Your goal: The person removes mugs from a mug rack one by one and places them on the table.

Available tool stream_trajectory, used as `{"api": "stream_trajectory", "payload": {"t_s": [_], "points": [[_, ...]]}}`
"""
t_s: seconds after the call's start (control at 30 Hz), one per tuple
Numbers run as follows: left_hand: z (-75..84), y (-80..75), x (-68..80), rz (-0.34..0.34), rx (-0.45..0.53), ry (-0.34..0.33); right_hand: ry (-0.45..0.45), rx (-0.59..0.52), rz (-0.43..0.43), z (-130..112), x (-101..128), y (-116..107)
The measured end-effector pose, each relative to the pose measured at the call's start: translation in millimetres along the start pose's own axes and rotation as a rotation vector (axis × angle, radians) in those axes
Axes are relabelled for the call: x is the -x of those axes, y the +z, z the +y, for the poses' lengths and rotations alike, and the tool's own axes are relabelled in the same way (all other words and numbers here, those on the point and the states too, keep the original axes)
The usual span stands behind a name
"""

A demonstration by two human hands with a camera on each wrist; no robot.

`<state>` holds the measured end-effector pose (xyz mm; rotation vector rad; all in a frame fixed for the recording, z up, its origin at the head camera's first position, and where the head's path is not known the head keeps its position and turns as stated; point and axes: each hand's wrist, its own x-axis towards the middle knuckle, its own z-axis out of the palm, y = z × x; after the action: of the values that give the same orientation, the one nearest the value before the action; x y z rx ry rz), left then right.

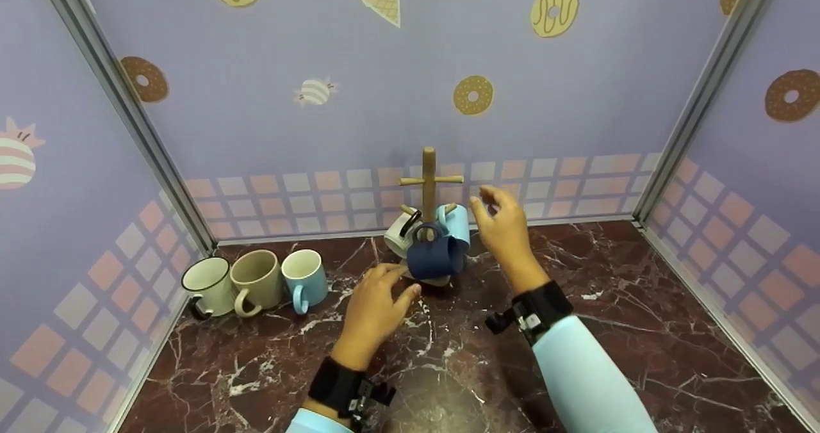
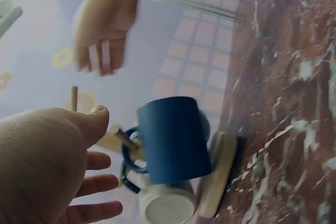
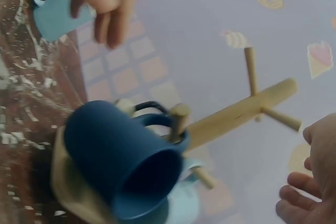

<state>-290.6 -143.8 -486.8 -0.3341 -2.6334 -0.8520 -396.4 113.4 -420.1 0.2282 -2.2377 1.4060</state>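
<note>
Mugs: three on wooden rack [image 1: 428,183] | three on counter [image 1: 608,330] | left hand [image 1: 375,305], right hand [image 1: 506,228]: grips spread, empty

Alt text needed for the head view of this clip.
Two hands hover by a wooden mug tree holding a dark blue mug, a white mug and a light blue mug. Three more mugs stand at left on the marble counter.

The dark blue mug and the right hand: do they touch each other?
Apart. In the left wrist view the right hand is open above the dark blue mug, with wall showing between them; the mug hangs on the wooden rack.
</note>
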Motion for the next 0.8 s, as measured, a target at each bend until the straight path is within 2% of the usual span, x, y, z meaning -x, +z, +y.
{"api": "stream_trajectory", "payload": {"t_s": [0.17, 0.23, 0.37, 0.57, 0.7, 0.8], "points": [[-8.6, -9.0, -8.9, 0.090, 0.095, -0.016, 0.103, 0.051, -0.048, 16.1, 17.4, 7.0], [-11.0, -10.1, -11.1, 0.102, 0.138, -0.022, 0.137, 0.076, -0.071, 20.6, 22.8, 10.7], [-14.4, -5.2, -13.8, 0.071, 0.207, -0.059, 0.187, 0.124, -0.151, 27.8, 30.9, 19.3], [-17.9, 10.9, -22.2, 0.022, 0.291, -0.094, 0.243, 0.173, -0.254, 34.6, 40.0, 29.3], [-15.1, 19.0, -26.1, 0.017, 0.344, -0.120, 0.277, 0.199, -0.280, 40.0, 46.6, 33.1], [-9.9, 24.9, -30.5, 0.009, 0.379, -0.124, 0.294, 0.194, -0.266, 44.3, 50.9, 35.0]]}}
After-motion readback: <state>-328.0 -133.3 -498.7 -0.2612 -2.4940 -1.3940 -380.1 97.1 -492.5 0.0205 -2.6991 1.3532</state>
